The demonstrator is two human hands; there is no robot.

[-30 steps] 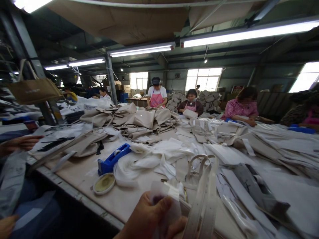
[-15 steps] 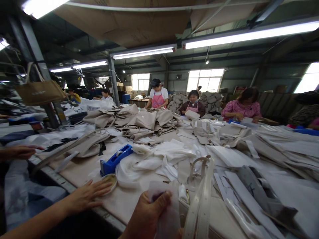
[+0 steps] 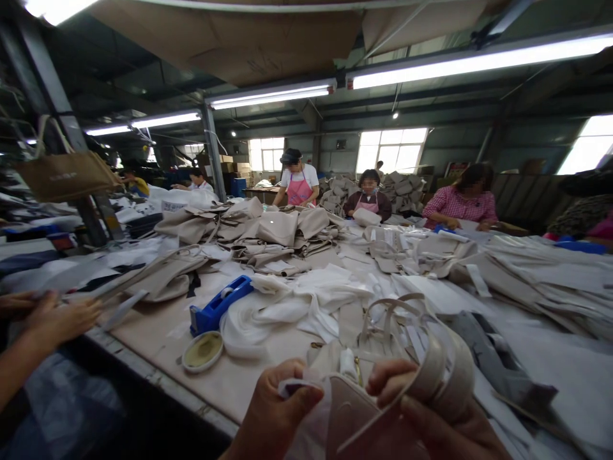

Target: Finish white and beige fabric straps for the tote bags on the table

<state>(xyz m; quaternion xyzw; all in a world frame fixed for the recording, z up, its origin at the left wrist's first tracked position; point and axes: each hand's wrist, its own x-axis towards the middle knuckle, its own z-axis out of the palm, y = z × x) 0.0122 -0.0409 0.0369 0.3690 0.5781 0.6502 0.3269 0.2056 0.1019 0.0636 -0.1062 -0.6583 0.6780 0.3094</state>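
Observation:
At the bottom centre, my left hand point(image 3: 280, 409) is closed on a thin translucent white sheet point(image 3: 306, 385), thumb on top. The sheet hangs against the left side of a beige handbag point(image 3: 352, 415). My right hand point(image 3: 440, 421) is closed around the bag's upper part, fingers beside its looped beige straps point(image 3: 450, 364). The bag's lower part runs out of the frame. Just beyond it lie a small white roll point(image 3: 348, 362) and another beige bag handle point(image 3: 393, 310).
A blue tape dispenser point(image 3: 220, 305) and a round dish point(image 3: 202, 352) stand left of a white wrap pile point(image 3: 253, 319). A grey tape dispenser point(image 3: 498, 358) lies right. Beige bags point(image 3: 278, 227) are heaped behind. A co-worker's hands point(image 3: 57, 319) are at far left; other people work across the table.
My right hand has come up into view with the bag and its straps, which now bend over to the right. The co-worker's hand has left the round dish and moved left.

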